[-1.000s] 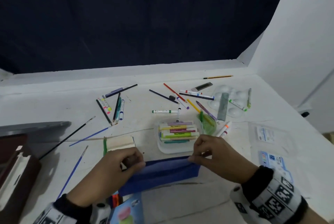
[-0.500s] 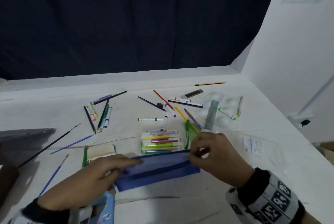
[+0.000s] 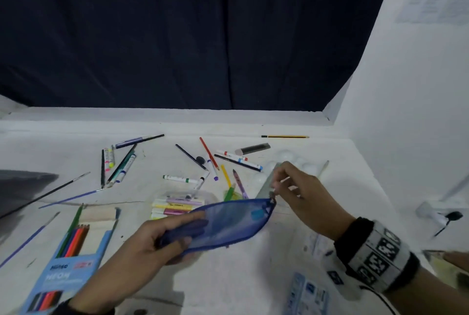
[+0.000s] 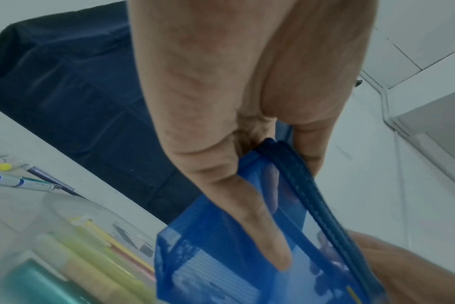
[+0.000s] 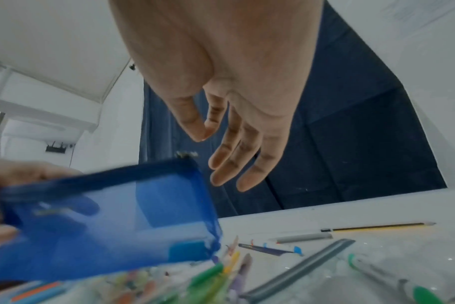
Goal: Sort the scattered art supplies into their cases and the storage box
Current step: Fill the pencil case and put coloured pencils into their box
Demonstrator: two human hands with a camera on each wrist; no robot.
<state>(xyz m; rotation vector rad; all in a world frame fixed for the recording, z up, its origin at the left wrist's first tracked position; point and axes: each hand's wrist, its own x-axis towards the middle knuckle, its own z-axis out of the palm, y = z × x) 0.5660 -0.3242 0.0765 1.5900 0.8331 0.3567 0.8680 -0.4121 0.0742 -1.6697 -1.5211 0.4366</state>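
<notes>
A blue mesh zip pouch (image 3: 228, 223) is held above the table, tilted up to the right. My left hand (image 3: 190, 228) grips its left end, thumb on the outside (image 4: 281, 257) and fingers showing through the mesh. The zip pull (image 3: 272, 200) hangs at the pouch's right corner. My right hand (image 3: 278, 187) hovers just above that pull with loose fingers, and the right wrist view shows the pull (image 5: 187, 154) free of them. A clear case of markers (image 3: 177, 205) lies behind the pouch. Loose markers (image 3: 177, 178) and pencils (image 3: 209, 153) are scattered across the far table.
An open box of coloured pencils (image 3: 68, 251) lies at the near left, with thin brushes (image 3: 45, 196) beyond it. A grey ruler (image 3: 266, 185) and a white palette (image 3: 299, 162) sit behind my right hand. A yellow-black pencil (image 3: 286, 136) lies by the back edge.
The pouch has come up off the table and tilted. My right hand slid right along its top edge to the corner and let go of the zip pull.
</notes>
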